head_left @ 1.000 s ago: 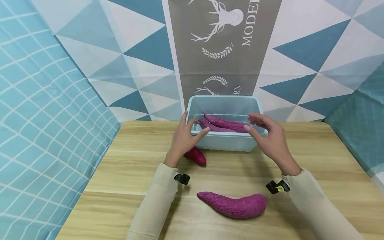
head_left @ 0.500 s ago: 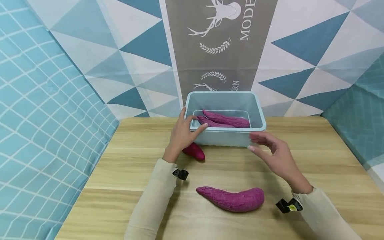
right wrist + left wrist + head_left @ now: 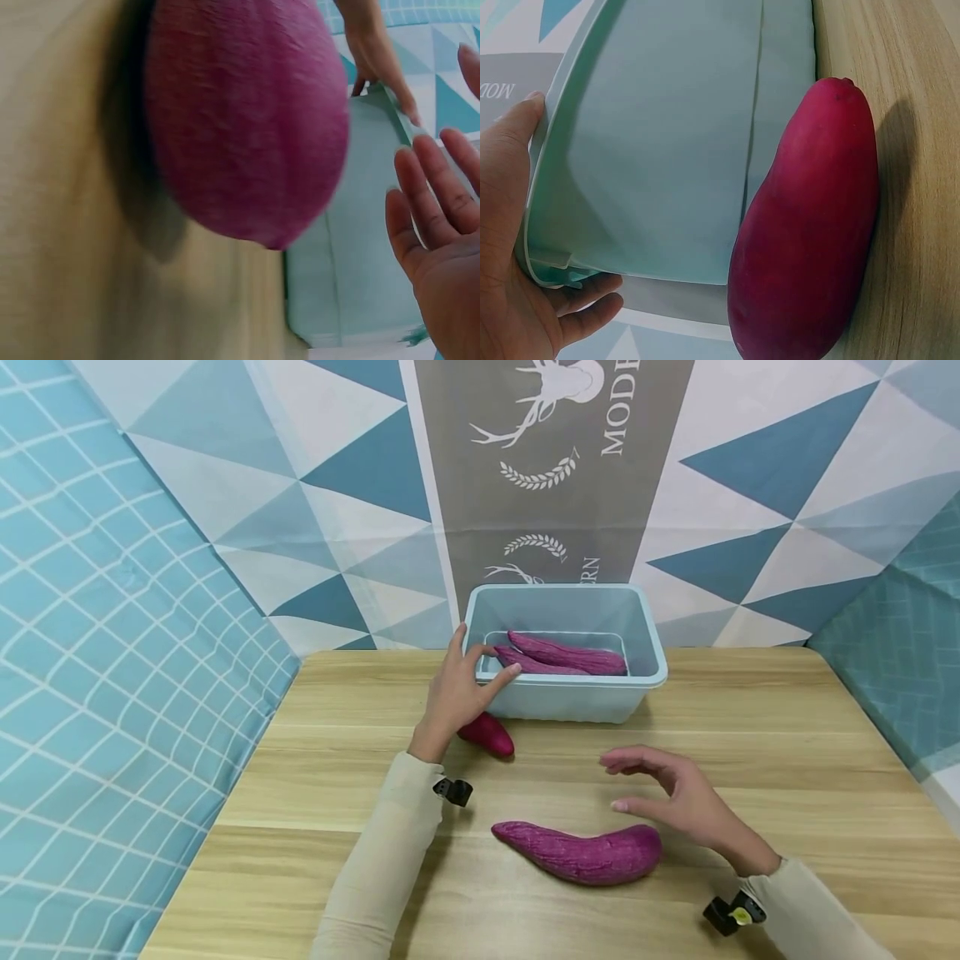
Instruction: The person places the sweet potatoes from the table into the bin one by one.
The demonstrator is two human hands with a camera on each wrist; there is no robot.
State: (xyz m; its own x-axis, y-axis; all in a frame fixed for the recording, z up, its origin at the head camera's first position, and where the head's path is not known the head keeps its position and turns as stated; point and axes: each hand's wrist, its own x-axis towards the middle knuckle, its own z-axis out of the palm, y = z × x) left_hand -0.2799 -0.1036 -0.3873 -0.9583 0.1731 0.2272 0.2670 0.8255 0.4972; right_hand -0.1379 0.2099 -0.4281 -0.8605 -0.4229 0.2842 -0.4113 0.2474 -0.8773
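My left hand (image 3: 454,697) holds the near left corner of a pale blue plastic bin (image 3: 562,702); in the left wrist view its thumb and fingers lie on either side of the rim. Inside the bin lie two wrinkled purple sweet potatoes (image 3: 573,655), side by side. A smoother, darker red sweet potato (image 3: 810,217) rests on the table close to the bin, partly hidden by the left hand in the head view. My right hand (image 3: 675,793) hovers with fingers spread and nothing in them, just beyond the thick end of a curved purple sweet potato (image 3: 588,857) near the front.
The wooden table (image 3: 315,827) carries all of these things. Right behind the bin rises a wall covering (image 3: 555,510) with triangles and a deer print. Blue checked cloth (image 3: 112,652) hangs along the left side.
My right hand has left the bin's right side and come back toward the front sweet potato. The left hand stays at the bin's corner.
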